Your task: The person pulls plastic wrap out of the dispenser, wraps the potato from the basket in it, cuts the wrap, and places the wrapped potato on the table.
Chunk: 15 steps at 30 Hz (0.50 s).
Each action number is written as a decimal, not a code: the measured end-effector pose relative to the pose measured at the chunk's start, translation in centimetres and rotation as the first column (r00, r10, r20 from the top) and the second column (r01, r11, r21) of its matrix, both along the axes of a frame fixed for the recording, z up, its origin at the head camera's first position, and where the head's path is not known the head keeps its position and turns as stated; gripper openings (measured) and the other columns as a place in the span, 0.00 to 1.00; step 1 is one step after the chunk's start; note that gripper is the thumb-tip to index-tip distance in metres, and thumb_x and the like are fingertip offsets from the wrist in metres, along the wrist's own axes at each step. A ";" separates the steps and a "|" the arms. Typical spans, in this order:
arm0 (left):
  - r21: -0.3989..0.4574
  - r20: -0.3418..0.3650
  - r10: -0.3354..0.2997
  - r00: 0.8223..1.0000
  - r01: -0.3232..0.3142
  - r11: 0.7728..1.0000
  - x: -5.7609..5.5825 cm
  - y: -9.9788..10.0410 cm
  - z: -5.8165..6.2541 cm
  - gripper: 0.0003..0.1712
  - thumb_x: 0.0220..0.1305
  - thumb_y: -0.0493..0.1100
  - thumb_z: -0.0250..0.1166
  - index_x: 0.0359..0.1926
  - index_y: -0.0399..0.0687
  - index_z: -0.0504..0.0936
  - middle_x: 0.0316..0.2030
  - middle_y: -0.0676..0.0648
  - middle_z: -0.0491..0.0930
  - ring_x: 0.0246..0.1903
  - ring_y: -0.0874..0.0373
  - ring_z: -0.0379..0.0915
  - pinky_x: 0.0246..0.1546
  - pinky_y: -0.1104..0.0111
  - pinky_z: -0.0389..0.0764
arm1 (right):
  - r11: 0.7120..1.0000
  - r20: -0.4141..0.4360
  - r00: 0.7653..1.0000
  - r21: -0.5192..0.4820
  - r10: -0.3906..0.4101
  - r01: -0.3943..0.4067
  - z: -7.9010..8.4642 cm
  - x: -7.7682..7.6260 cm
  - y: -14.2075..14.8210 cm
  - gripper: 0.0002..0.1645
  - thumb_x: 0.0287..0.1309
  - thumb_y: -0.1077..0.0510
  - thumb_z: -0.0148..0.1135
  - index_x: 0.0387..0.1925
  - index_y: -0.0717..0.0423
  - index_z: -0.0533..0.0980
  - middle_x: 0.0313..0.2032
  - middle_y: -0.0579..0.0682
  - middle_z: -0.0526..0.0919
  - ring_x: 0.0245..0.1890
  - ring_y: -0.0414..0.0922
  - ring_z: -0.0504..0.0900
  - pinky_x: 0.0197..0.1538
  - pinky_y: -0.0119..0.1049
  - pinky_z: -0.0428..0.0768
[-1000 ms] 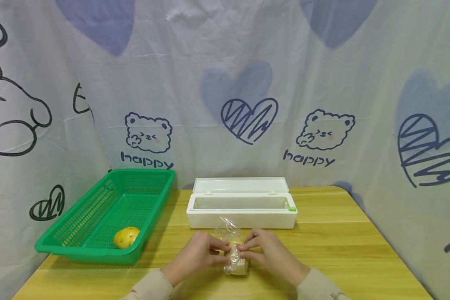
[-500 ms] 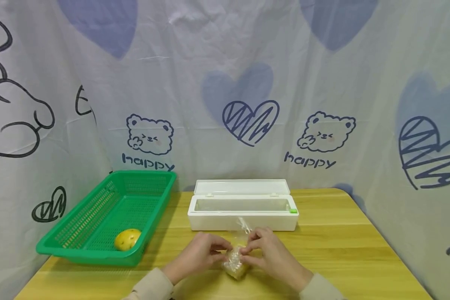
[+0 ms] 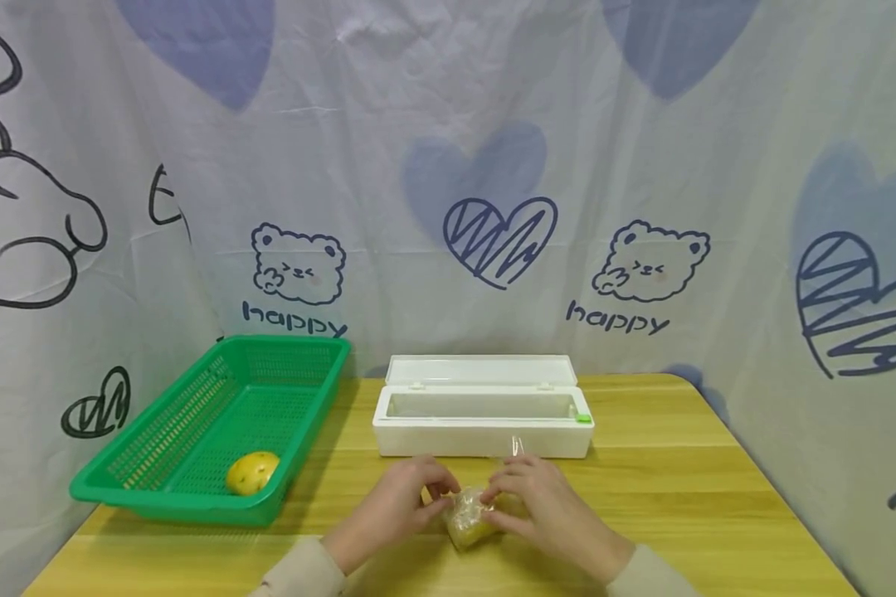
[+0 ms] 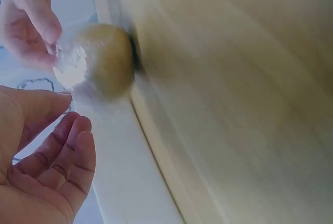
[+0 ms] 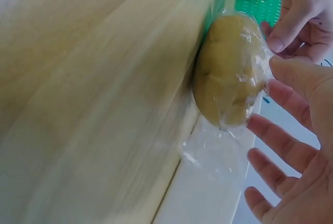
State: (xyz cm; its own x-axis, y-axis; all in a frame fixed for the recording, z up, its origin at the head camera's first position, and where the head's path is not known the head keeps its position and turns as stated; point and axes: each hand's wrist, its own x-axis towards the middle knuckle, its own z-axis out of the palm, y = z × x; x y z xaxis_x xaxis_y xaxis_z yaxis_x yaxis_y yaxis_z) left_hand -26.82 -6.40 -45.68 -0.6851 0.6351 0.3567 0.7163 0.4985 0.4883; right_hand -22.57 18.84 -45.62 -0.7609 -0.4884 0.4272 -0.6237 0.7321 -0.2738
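A yellow potato (image 5: pixel 225 70), wrapped in clear plastic wrap (image 5: pixel 216 148), rests on the table between both hands. A loose tail of the film sticks out beyond it, towards the white box. My left hand (image 3: pixel 406 502) is at the potato's left side, thumb and fingertip pinching the film; in the left wrist view its other fingers (image 4: pixel 78 161) are curled below. From the right, my right hand (image 3: pixel 538 506) pinches the wrap with thumb and index finger, its remaining fingers (image 5: pixel 281 140) spread and bent beside the potato.
Behind the hands stands a long white box (image 3: pixel 481 439) with its lid raised and a green slider (image 3: pixel 582 418) at the right end. A green basket (image 3: pixel 172 500) on the left holds a second, unwrapped potato (image 3: pixel 252 473). A printed curtain (image 3: pixel 388 166) hangs behind the wooden table (image 3: pixel 687 489).
The wrapped potato has turned between the hands, and its film tail has swung from the left round to the right. Both hands stay close around it; the basket and box stay put.
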 end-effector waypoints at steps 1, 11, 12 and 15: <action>-0.005 -0.016 -0.020 1.000 0.020 1.000 0.2 0.1 0.0 0.04 0.65 0.32 0.75 0.39 0.44 0.90 0.35 0.50 0.87 0.33 0.69 0.80 0.33 0.78 0.82 | 1.000 0.004 1.000 0.014 -0.004 0.004 0.1 0.0 0.0 0.07 0.64 0.46 0.75 0.42 0.39 0.89 0.48 0.41 0.91 0.57 0.49 0.84 0.64 0.60 0.79; -0.090 -0.027 -0.056 0.998 0.054 0.994 1.6 0.8 0.5 0.06 0.66 0.33 0.74 0.43 0.43 0.92 0.31 0.54 0.87 0.29 0.76 0.73 0.32 0.82 0.80 | 0.999 0.122 0.992 0.032 -0.022 0.018 1.5 0.4 0.8 0.03 0.64 0.51 0.75 0.39 0.36 0.89 0.34 0.26 0.87 0.42 0.31 0.80 0.54 0.50 0.76; -0.096 -0.016 -0.055 0.998 0.053 0.994 1.6 0.8 0.5 0.07 0.66 0.33 0.74 0.44 0.44 0.92 0.31 0.54 0.88 0.28 0.77 0.73 0.32 0.82 0.80 | 1.000 0.146 0.989 0.027 -0.008 0.004 1.6 0.4 0.9 0.04 0.64 0.51 0.75 0.40 0.36 0.89 0.34 0.25 0.87 0.40 0.29 0.80 0.54 0.49 0.77; -0.091 0.023 -0.051 0.998 0.053 0.994 1.7 0.8 0.3 0.07 0.67 0.34 0.73 0.45 0.44 0.91 0.31 0.55 0.89 0.29 0.78 0.74 0.33 0.82 0.81 | 0.999 0.218 0.975 -0.011 0.052 -0.051 1.7 0.3 1.1 0.06 0.64 0.54 0.75 0.41 0.39 0.90 0.36 0.29 0.89 0.39 0.28 0.83 0.52 0.43 0.82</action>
State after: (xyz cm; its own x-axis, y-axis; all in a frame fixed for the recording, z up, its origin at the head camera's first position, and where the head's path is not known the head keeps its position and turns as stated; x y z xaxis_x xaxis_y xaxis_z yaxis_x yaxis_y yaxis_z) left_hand -25.11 -5.56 -45.34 -0.6569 0.6994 0.2818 0.7328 0.5041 0.4571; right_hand -22.30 19.90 -43.91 -0.8100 -0.5273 0.2567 -0.5853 0.6990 -0.4110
